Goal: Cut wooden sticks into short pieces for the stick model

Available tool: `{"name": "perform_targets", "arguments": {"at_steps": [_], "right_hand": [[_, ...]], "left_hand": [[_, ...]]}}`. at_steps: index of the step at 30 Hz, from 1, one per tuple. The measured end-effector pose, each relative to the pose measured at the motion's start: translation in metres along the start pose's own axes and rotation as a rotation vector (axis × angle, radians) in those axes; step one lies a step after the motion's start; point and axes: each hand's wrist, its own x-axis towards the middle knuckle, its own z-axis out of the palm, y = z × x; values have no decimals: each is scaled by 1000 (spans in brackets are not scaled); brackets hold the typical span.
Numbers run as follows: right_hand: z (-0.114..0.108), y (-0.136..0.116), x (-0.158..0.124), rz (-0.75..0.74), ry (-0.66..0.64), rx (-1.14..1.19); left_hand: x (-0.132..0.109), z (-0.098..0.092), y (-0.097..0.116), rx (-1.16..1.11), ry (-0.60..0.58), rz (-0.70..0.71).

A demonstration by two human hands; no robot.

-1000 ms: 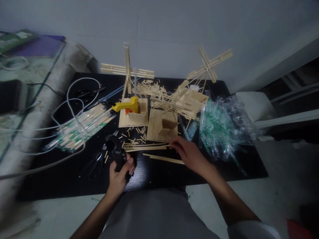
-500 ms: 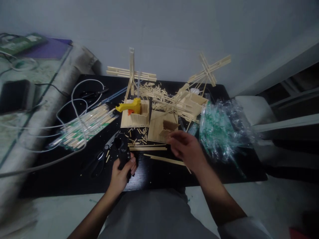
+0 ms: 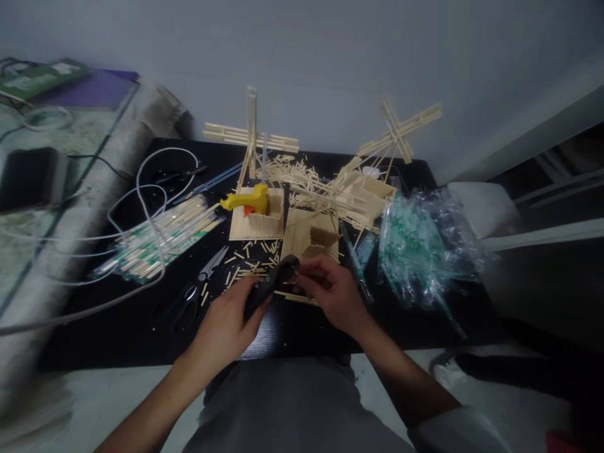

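My left hand [image 3: 231, 314] is wrapped round a black hand tool [image 3: 262, 294] with a rounded head; its exact kind does not show. Close to that head, the fingers of my right hand [image 3: 333, 292] are pinched together, and whatever they hold is too small to make out. Thin wooden sticks [image 3: 297, 298] lie on the black table just under both hands. Behind the hands is a flat wooden panel [image 3: 302, 229] bearing a low stick-built wall. A yellow glue gun [image 3: 250, 200] rests on a second stick-built base [image 3: 240, 228].
Scissors [image 3: 205, 272] and bagged sticks [image 3: 163, 239] lie left, with white cables [image 3: 151, 220]. Two cross-shaped stick frames [image 3: 251, 133] stand at the back near cut pieces [image 3: 290, 170]. Crumpled plastic wrappers [image 3: 419, 245] cover the right side of the table [image 3: 302, 340].
My left hand has swung the black tool right and tilted it toward my right hand. My right hand has moved left and nearer to me, meeting the tool's head.
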Motion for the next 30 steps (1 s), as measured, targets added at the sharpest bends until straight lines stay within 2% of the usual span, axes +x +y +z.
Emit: {"name": "perform_targets", "arguments": {"at_steps": [8,18,30], "right_hand": [[-1,10,-1,36,-51,-8],[-1,8,-3,56,-37,-20],[3,12,-4,52,10,-74]], "left_hand": [[-3,3,-2,109,-33,15],[-4,7,2,36,-26,27],[-7,13,-8,135,-76,-40]]}}
